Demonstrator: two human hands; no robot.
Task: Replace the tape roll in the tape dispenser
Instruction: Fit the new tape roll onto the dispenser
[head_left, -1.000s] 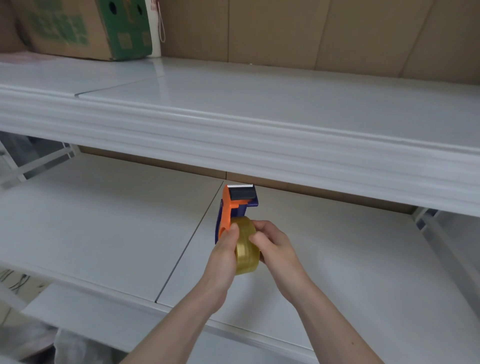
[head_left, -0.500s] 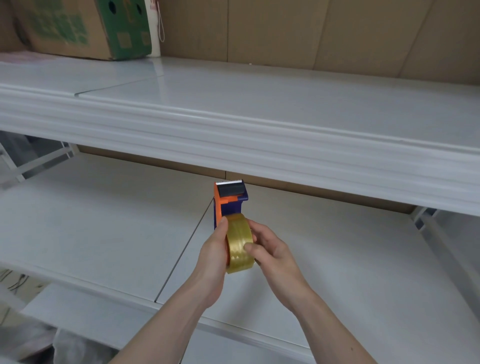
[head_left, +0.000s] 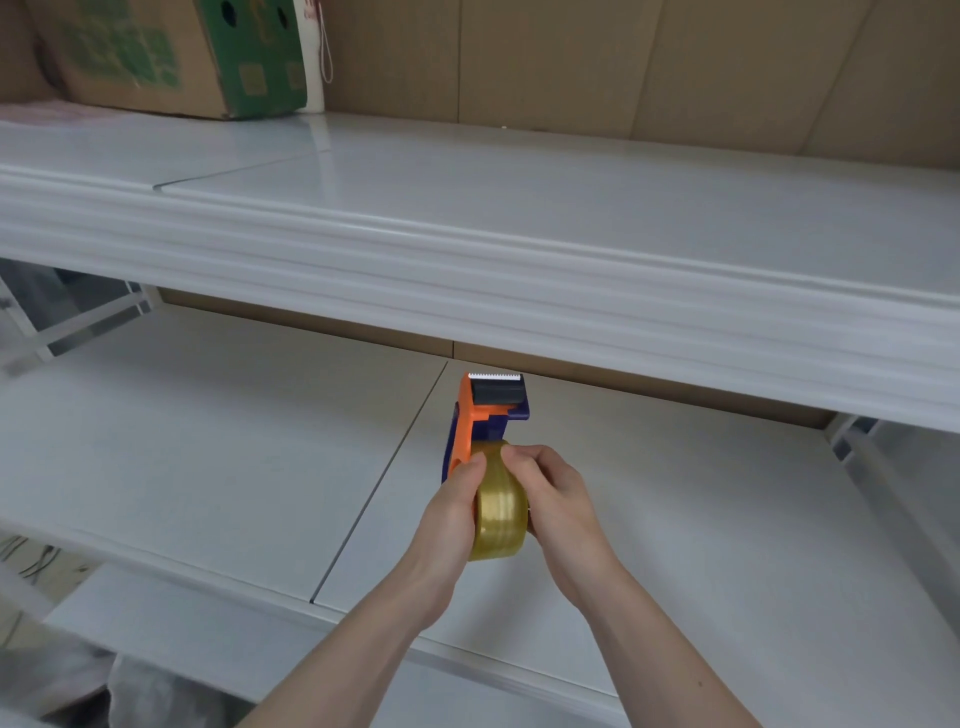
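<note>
Hands were both on a tape dispenser (head_left: 480, 415) held in the air over the lower white shelf (head_left: 208, 441), close under the front lip of the upper shelf (head_left: 467, 270). Left hand (head_left: 451, 514) was wrapped along the left side of the dispenser and the tape roll (head_left: 500, 514), thumb lying over the top edge of the roll, closed on it. Right hand (head_left: 558, 499) gripped the roll from the right side, fingertips curled over its top near the left thumb. Roll was amber, clear-looking, seen edge-on between the two palms, sitting at the near end of the dispenser. Whether it was fully seated on the hub could not be told, as the palms covered its sides. Dispenser body was orange with dark blue parts, its toothed cutter blade (head_left: 493, 375) at the far end pointing away from the person. Both forearms were bare. Cardboard box (head_left: 171, 52) with green print sat on the upper shelf at far left, against a brown board wall (head_left: 623, 67).
</note>
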